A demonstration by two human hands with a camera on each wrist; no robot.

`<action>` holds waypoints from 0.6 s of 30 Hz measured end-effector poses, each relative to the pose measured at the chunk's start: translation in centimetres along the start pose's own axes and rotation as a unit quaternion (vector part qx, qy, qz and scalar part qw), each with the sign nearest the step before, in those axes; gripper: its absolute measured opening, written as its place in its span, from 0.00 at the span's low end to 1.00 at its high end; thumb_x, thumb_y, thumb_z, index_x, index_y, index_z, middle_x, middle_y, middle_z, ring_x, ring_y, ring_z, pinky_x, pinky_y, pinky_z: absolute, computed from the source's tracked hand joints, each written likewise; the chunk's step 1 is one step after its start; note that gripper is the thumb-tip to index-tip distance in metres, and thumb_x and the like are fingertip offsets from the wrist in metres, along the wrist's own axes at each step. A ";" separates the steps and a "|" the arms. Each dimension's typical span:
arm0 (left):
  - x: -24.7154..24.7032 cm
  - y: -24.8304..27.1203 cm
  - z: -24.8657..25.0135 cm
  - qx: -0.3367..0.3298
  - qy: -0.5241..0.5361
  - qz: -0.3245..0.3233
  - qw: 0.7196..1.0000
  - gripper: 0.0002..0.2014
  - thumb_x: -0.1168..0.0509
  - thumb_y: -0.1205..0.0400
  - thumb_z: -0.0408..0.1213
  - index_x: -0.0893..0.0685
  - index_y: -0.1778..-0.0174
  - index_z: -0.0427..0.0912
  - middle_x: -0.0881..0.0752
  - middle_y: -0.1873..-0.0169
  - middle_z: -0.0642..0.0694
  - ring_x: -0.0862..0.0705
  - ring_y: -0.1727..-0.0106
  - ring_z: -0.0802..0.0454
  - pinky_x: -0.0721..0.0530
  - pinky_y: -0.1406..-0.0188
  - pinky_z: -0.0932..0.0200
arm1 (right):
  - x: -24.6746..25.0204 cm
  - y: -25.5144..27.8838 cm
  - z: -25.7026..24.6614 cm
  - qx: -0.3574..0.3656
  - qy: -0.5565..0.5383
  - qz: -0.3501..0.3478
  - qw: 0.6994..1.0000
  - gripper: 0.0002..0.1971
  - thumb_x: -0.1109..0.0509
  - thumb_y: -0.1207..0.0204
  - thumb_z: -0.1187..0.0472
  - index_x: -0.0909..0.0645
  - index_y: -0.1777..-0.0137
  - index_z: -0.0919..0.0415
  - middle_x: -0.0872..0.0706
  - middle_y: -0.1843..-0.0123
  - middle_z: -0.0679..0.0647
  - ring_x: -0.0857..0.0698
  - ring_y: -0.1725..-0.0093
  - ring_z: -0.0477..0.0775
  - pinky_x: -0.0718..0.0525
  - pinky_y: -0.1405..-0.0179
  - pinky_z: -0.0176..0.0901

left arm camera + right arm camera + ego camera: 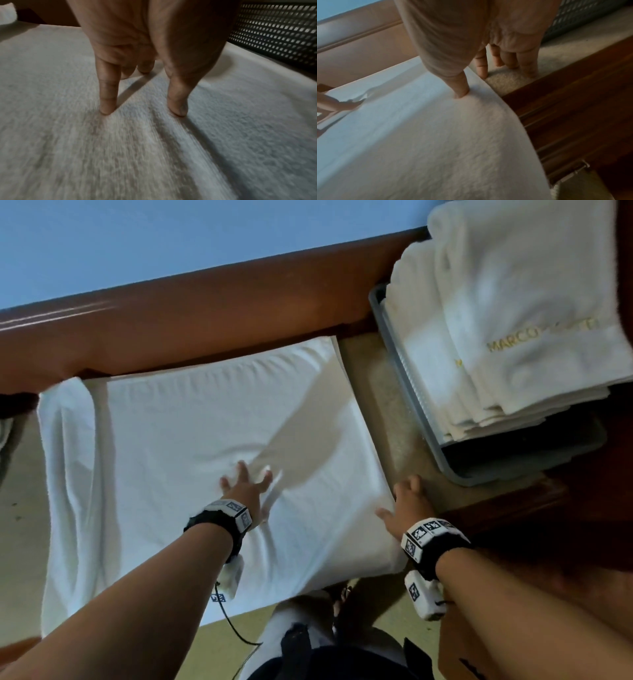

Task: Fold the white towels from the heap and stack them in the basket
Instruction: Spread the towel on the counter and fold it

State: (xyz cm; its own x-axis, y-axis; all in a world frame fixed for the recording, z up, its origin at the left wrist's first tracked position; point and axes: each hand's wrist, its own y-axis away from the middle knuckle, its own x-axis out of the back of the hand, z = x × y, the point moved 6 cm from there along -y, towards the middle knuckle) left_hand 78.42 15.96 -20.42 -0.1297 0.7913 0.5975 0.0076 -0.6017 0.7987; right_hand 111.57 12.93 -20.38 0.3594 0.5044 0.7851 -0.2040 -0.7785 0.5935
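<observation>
A white towel [191, 440] lies spread and partly folded on the surface, its left end rumpled. My left hand [245, 482] presses flat on the towel's middle with fingers spread; in the left wrist view the fingertips [107, 108] touch the terry cloth [68, 135]. My right hand [406, 505] sits at the towel's right edge: the thumb [461, 90] presses on top of the towel [436, 148], the other fingers [528, 67] hang straight beside the edge onto the carpet. A grey perforated basket [411, 392] at the right holds a tall stack of folded white towels [513, 302].
A brown wooden rail [205, 313] runs behind the towel under a blue wall. Dark wood furniture [548, 525] with a drawer handle [570, 171] stands at the right. Beige carpet [373, 378] shows between towel and basket. The basket's mesh wall [278, 33] is close.
</observation>
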 end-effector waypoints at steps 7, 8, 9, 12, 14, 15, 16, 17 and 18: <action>0.6 -0.3 -0.6 -0.023 0.017 0.008 1.000 0.36 0.40 0.13 0.46 0.54 0.16 0.72 0.71 0.16 0.43 0.67 0.19 0.20 0.42 0.22 0.23 | -0.2 -0.6 -0.3 -0.026 -0.033 0.018 0.999 0.27 0.21 0.27 0.53 0.26 0.35 0.66 0.44 0.26 0.55 0.30 0.25 0.67 0.23 0.26 0.58; 0.5 -0.2 -0.7 -0.025 0.013 0.011 1.000 0.35 0.41 0.13 0.48 0.55 0.16 0.72 0.71 0.16 0.42 0.67 0.19 0.20 0.43 0.21 0.23 | -0.2 -0.6 -0.3 -0.029 -0.033 0.022 0.999 0.27 0.20 0.27 0.54 0.26 0.35 0.67 0.44 0.26 0.55 0.28 0.26 0.67 0.23 0.27 0.57; 0.5 0.0 -0.7 -0.027 0.011 0.017 0.999 0.34 0.43 0.13 0.52 0.56 0.16 0.71 0.71 0.16 0.42 0.67 0.19 0.20 0.45 0.21 0.24 | -0.1 -0.6 -0.4 -0.030 -0.033 0.029 0.999 0.28 0.20 0.28 0.54 0.26 0.35 0.67 0.43 0.26 0.55 0.27 0.27 0.67 0.23 0.27 0.57; 0.1 1.7 -0.7 -0.033 0.006 0.040 0.999 0.33 0.49 0.13 0.57 0.58 0.15 0.66 0.69 0.15 0.43 0.64 0.16 0.25 0.46 0.19 0.27 | 0.3 -0.6 -0.8 -0.043 -0.020 0.036 0.998 0.30 0.19 0.29 0.53 0.26 0.33 0.68 0.42 0.26 0.57 0.26 0.27 0.67 0.24 0.25 0.56; -1.4 3.3 -1.1 -0.039 0.007 0.049 0.998 0.34 0.47 0.11 0.52 0.59 0.13 0.60 0.69 0.15 0.45 0.60 0.14 0.32 0.41 0.20 0.32 | 0.7 -0.7 -0.9 -0.054 -0.016 0.023 0.998 0.33 0.18 0.32 0.53 0.25 0.32 0.67 0.40 0.26 0.59 0.22 0.32 0.67 0.21 0.28 0.55; -2.6 4.0 -1.6 -0.043 0.011 0.054 0.998 0.34 0.46 0.11 0.48 0.59 0.13 0.59 0.69 0.15 0.46 0.60 0.13 0.36 0.38 0.20 0.35 | 1.0 -0.6 -1.1 -0.060 -0.017 0.018 0.998 0.34 0.17 0.33 0.52 0.26 0.31 0.65 0.39 0.26 0.61 0.21 0.33 0.67 0.20 0.30 0.55; -4.1 4.6 -2.4 -0.045 0.016 0.060 0.997 0.35 0.44 0.11 0.43 0.59 0.13 0.59 0.69 0.15 0.47 0.59 0.13 0.40 0.36 0.19 0.38 | 1.3 -0.5 -1.3 -0.064 -0.014 0.017 0.998 0.36 0.16 0.35 0.52 0.27 0.30 0.63 0.38 0.25 0.62 0.22 0.33 0.67 0.19 0.31 0.56; -5.6 5.2 -3.4 -0.044 0.022 0.066 0.997 0.38 0.43 0.11 0.38 0.60 0.14 0.60 0.70 0.15 0.49 0.60 0.13 0.43 0.34 0.19 0.41 | 1.5 -0.2 -1.6 -0.068 -0.003 0.020 0.997 0.37 0.16 0.36 0.53 0.28 0.29 0.60 0.38 0.25 0.62 0.25 0.30 0.68 0.19 0.31 0.59; -7.0 5.9 -4.6 -0.042 0.032 0.070 0.996 0.39 0.41 0.12 0.35 0.60 0.14 0.61 0.70 0.15 0.51 0.60 0.13 0.46 0.34 0.19 0.43 | 1.6 0.3 -2.1 -0.066 0.008 0.030 0.997 0.38 0.16 0.36 0.54 0.30 0.29 0.59 0.37 0.25 0.62 0.27 0.28 0.68 0.20 0.31 0.62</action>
State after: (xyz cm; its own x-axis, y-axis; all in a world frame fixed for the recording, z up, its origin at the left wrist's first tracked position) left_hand 74.77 6.37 -20.24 -0.1959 0.6928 0.6940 -0.0526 -0.7141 0.6980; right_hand 110.18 14.30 -18.58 0.3283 0.4645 0.8225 -0.3441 -0.7521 0.5621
